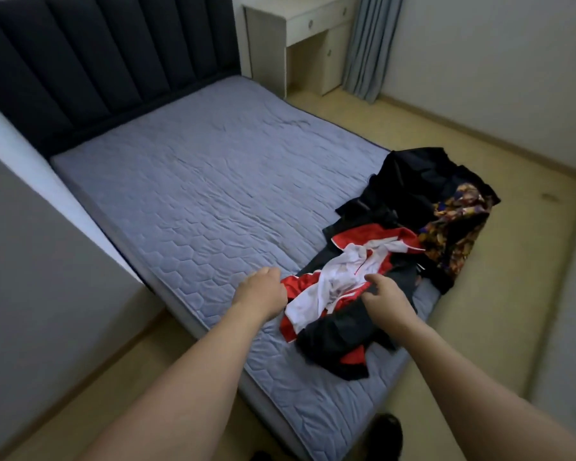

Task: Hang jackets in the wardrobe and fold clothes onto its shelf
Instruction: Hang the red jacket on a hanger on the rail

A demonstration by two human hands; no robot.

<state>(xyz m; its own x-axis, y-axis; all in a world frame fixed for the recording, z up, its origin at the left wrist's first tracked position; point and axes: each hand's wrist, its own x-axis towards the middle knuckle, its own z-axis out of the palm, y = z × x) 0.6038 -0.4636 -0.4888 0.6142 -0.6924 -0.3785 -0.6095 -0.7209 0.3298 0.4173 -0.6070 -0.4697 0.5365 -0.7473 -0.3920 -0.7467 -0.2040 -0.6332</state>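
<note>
Head view: the red, white and dark jacket (333, 287) lies crumpled on the mattress (187, 181) near its right edge. Left hand (260, 289) grips its red edge; right hand (384, 296) pinches its fabric. Dark and patterned clothes (426, 201) lie just beyond.

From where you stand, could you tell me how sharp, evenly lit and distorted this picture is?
Head view: dim, flat light without glare; wide-angle bending curves the bed edges and walls; the right hand and the dark clothes under it are motion-blurred; the left hand and red-and-white jacket read fairly sharp.
</note>
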